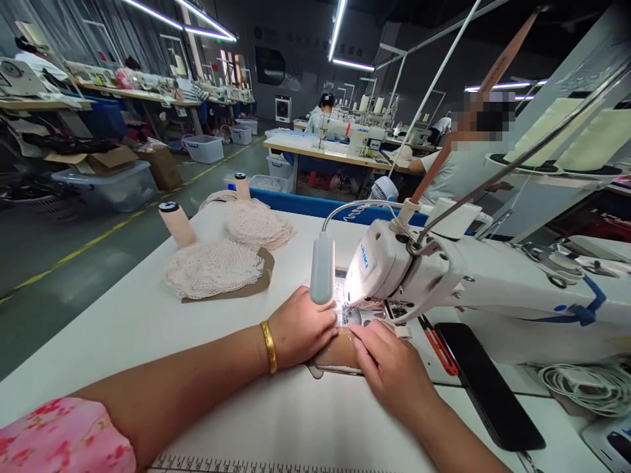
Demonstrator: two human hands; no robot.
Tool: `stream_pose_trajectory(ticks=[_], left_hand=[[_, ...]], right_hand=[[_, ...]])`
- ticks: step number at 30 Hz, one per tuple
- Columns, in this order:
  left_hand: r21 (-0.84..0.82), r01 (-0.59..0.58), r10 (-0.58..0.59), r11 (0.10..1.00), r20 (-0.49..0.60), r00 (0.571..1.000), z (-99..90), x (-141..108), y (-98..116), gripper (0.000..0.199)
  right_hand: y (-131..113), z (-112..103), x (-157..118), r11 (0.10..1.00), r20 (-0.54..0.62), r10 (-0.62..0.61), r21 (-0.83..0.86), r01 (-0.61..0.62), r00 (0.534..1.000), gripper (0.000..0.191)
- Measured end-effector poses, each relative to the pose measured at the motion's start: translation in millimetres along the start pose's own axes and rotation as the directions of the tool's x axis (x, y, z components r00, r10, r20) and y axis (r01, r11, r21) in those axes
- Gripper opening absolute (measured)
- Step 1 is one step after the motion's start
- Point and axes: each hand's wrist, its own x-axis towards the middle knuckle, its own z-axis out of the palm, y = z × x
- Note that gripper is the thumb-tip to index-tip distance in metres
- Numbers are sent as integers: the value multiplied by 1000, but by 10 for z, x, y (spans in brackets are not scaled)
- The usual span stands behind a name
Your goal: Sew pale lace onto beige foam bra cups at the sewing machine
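Observation:
A small tan fabric piece (pixel 339 349) with a pale edge lies at the needle area of a white sewing machine (pixel 377 263). My left hand (pixel 304 328), with a gold bracelet at the wrist, has its fingers curled on the left side of the fabric. On the right side, my right hand (pixel 392 360) grips the fabric with bent fingers, the index fingertip close to the presser foot. The foot and needle are partly lost in glare. A grey lamp (pixel 323 269) on a bent neck lights this spot, just above my left hand.
Lace pieces (pixel 214 270) lie on brown card at the left, with another lace stack (pixel 257 225) and thread cones (pixel 177 223) behind. Right of the machine bed are orange-handled snips (pixel 440 348) and a black phone (pixel 488 384). A ruler strip (pixel 236 465) runs along the front edge.

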Motion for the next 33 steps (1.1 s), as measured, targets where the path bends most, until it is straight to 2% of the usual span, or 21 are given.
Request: stream_pose_trajectory(ticks=[3, 5, 7, 9, 11, 13, 15, 18, 20, 21, 26, 33], left_hand=[[-25, 103, -101, 994, 92, 991, -121, 11, 20, 23], [-101, 133, -113, 986, 183, 977, -206, 13, 40, 29], [-167, 136, -98, 977, 218, 971, -266, 13, 47, 33], [-165, 107, -80, 981, 161, 984, -290, 14, 27, 31], [-119, 60, -50, 991, 85, 995, -277, 14, -10, 26], [-102, 14, -7, 995, 68, 998, -240, 7, -37, 22], [-116, -1, 10, 993, 81, 997, -196, -10, -32, 20], [-174, -24, 40, 985, 87, 995, -145, -41, 24, 16], [-193, -55, 71, 980, 78, 994, -126, -55, 65, 13], [-193, -73, 89, 979, 74, 993, -119, -60, 81, 12], [-160, -154, 165, 975, 56, 985, -78, -77, 124, 16], [-142, -162, 168, 977, 35, 985, -54, -103, 183, 19]], right_hand=[[-78, -62, 43, 993, 5, -63, 100, 62, 998, 32], [-125, -111, 75, 975, 51, -119, 195, 107, 992, 32], [-142, -152, 95, 959, 102, -147, 260, 117, 984, 27], [-116, -179, 96, 962, 136, -139, 255, 101, 981, 22], [-54, -198, 83, 979, 150, -113, 186, 84, 982, 22], [27, -221, 69, 994, 147, -83, 90, 70, 986, 25], [104, -253, 65, 998, 95, -50, -36, 54, 994, 28], [160, -305, 69, 983, -46, -56, -177, 47, 997, 31], [132, -328, 70, 987, -81, -66, -150, 53, 995, 28], [100, -333, 69, 992, -59, -77, -103, 71, 995, 27], [-60, -318, 76, 983, 163, -160, 113, 142, 974, 26], [-5, -300, 33, 993, 196, -111, 70, 99, 974, 27]])
